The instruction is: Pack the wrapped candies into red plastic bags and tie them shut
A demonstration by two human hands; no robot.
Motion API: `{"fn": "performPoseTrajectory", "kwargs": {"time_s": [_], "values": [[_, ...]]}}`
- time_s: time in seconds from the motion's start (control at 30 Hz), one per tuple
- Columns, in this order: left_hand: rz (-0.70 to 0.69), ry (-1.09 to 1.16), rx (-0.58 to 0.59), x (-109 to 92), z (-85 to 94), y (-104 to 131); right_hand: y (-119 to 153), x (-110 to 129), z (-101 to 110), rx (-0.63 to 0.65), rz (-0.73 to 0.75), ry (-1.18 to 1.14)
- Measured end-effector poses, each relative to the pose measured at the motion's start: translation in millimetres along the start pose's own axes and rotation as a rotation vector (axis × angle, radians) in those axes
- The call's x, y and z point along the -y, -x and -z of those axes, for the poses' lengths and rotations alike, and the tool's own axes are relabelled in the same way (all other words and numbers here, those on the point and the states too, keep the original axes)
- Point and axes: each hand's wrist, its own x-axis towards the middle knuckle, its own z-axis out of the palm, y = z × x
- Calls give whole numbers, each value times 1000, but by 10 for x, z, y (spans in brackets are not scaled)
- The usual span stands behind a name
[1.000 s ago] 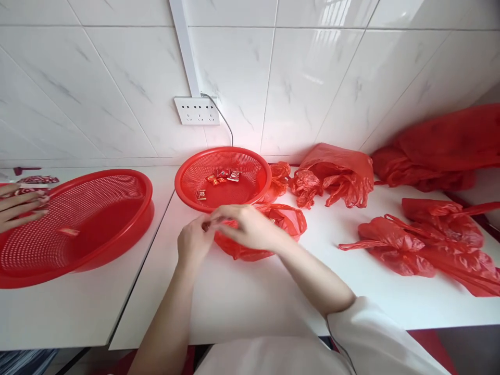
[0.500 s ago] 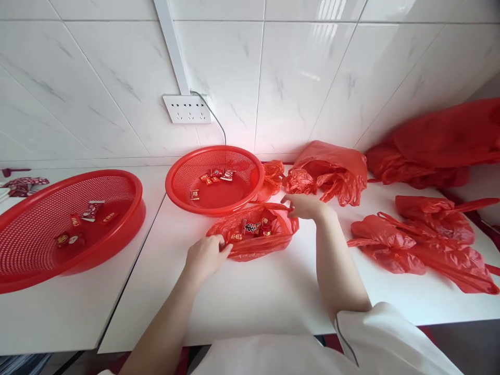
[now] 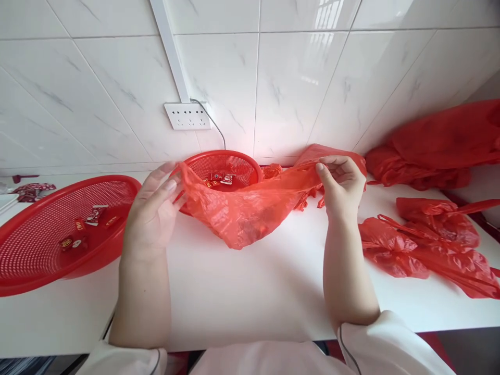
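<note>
A red plastic bag (image 3: 242, 208) hangs stretched between my two hands, lifted above the table with its lower part sagging to a point. At its left upper corner my left hand (image 3: 154, 205) has hold of the plastic, fingers bent around the edge. My right hand (image 3: 341, 179) pinches the right upper corner between thumb and fingers. Dark shapes show faintly through the plastic, but the contents are hidden. Just behind the bag stands a red mesh basket (image 3: 250, 160) with several small wrapped packets (image 3: 226, 178) in it, partly covered by the bag.
A larger red basket (image 3: 130, 182) with a few packets stands at the left. Filled, tied red bags (image 3: 394, 247) lie at the right, with another red bag (image 3: 332, 151) against the tiled wall. A socket strip (image 3: 187, 115) with a cable is on the wall.
Both hands have raised the bag off the table and pulled its top edge wide. My left hand moved left and up, my right hand right and up. The packets inside no longer show.
</note>
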Motion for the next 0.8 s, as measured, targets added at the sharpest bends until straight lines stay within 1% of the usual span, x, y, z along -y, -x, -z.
{"fn": "performPoseTrajectory", "kwargs": {"time_s": [0.07,0.13,0.23,0.3,0.37,0.43,0.5,0.53,0.57,0.6,0.7,0.77,0.8], "values": [[20,-17,73,12,-76,-4,26,53,-50,11,9,-36],[35,-104,130,43,-141,13,69,128,-98,54,3,-82],[3,-332,218,79,-191,80,142,240,-164,125,-12,-135],[14,-559,278,87,-185,147,177,295,-191,168,-15,-137],[86,-829,321,92,-157,214,192,329,-203,207,-11,-118],[185,-1058,335,107,-129,255,194,348,-206,225,9,-105],[280,-1157,333,134,-122,253,195,362,-208,222,44,-98],[309,-1140,324,152,-131,236,198,371,-210,218,65,-92],[316,-1074,305,174,-150,210,203,383,-213,215,80,-81],[301,-962,280,200,-176,180,212,397,-217,215,88,-67],[229,-476,206,297,-278,90,241,451,-215,228,78,-33],[263,-198,179,368,-328,46,251,477,-196,277,65,-4],[297,-106,159,401,-339,30,252,481,-180,329,54,30]]}}
